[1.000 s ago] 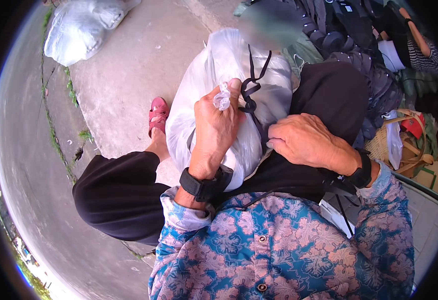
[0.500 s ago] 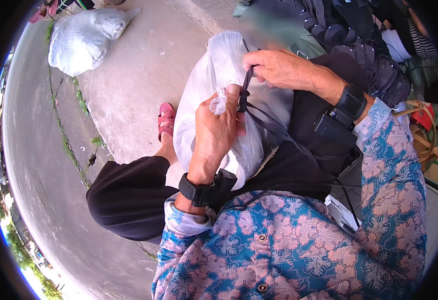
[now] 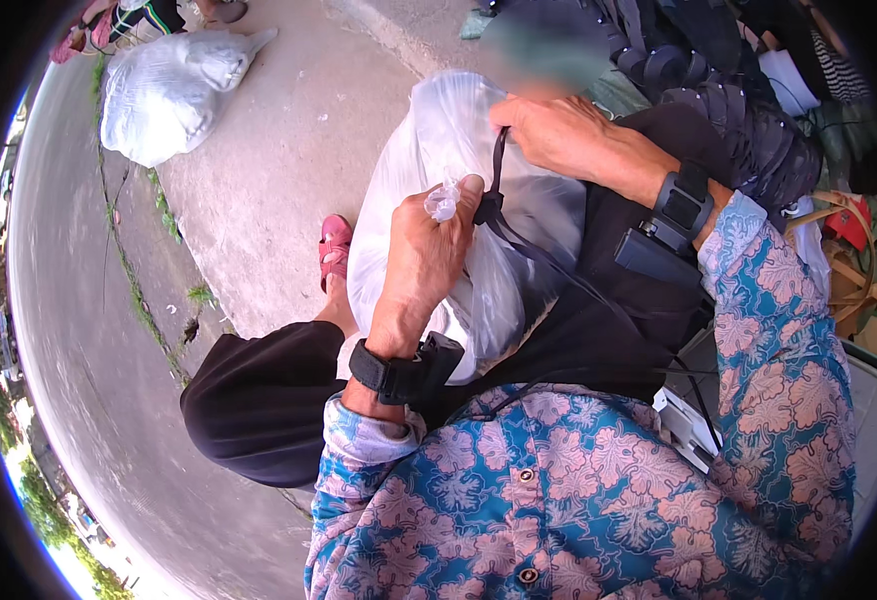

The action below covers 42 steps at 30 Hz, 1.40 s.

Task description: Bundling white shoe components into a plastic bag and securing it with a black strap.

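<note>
A white translucent plastic bag (image 3: 449,125) rests against my lap, its contents not clear through the film. My left hand (image 3: 421,250) is closed around the bag's gathered neck, and a crumpled tuft (image 3: 443,203) pokes out above the fist. Beside the left thumb, a black cord (image 3: 531,250) bunches into a knot, with loose strands trailing down over my dark trousers. My right hand (image 3: 564,138) pinches a loop of this cord and holds it up from the knot; its fingertips are partly turned from view.
Another filled white plastic bag (image 3: 164,100) lies on the concrete at the upper left. Piled black items (image 3: 739,145) stand at the right, near a red object (image 3: 847,222) and tan straps. A white device (image 3: 687,425) sits by my right side. People's feet show at the top left.
My right hand has turned and shifted slightly, still pulling the cord loop up. My left fingers have closed in, and the knot beside the thumb shows more fully.
</note>
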### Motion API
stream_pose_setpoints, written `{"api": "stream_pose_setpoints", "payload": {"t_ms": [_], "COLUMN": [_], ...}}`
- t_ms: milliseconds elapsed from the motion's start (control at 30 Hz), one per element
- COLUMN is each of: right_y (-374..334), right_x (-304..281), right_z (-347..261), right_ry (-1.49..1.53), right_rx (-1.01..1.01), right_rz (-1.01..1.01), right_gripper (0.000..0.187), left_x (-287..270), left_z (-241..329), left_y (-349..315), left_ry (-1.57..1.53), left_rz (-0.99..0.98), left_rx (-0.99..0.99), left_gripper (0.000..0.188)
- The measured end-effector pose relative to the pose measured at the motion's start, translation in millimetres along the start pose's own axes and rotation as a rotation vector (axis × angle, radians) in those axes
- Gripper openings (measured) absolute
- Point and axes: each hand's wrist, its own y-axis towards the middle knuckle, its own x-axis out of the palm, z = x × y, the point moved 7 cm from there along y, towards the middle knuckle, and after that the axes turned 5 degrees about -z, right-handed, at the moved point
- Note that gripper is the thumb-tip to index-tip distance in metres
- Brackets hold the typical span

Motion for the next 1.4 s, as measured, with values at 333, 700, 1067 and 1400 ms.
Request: {"api": "stream_pose_setpoints", "payload": {"t_ms": [333,700,1067,1400], "right_y": [-27.9,-18.9,-32.2,-102.8], "right_x": [-0.4,0.8,-16.3,7.4], "right_z": [-31.6,-26.0,-40.2,-67.5], "right_ry": [0.457,0.299,0.263,0.156], "right_rx": [-0.148,-0.109,-0.060,-0.026], "right_rz": [0.019,-0.089,0.170,-0.125], "right_gripper": [0.022,0.009,0.018,0.006], "left_x": [1.4,-0.1,3.9,0.5], "left_z": [-1.0,11.1,-5.0,9.9], "left_y": [4.9,2.6,13.8,13.1], "left_ry": [0.066,0.111,0.102,0.055], "left_rz": [0.031,0.111,-0.127,0.070], "left_rx": [0.204,0.264,0.049,0.110], "left_gripper": [0.044,0.044,0.043,0.036]}}
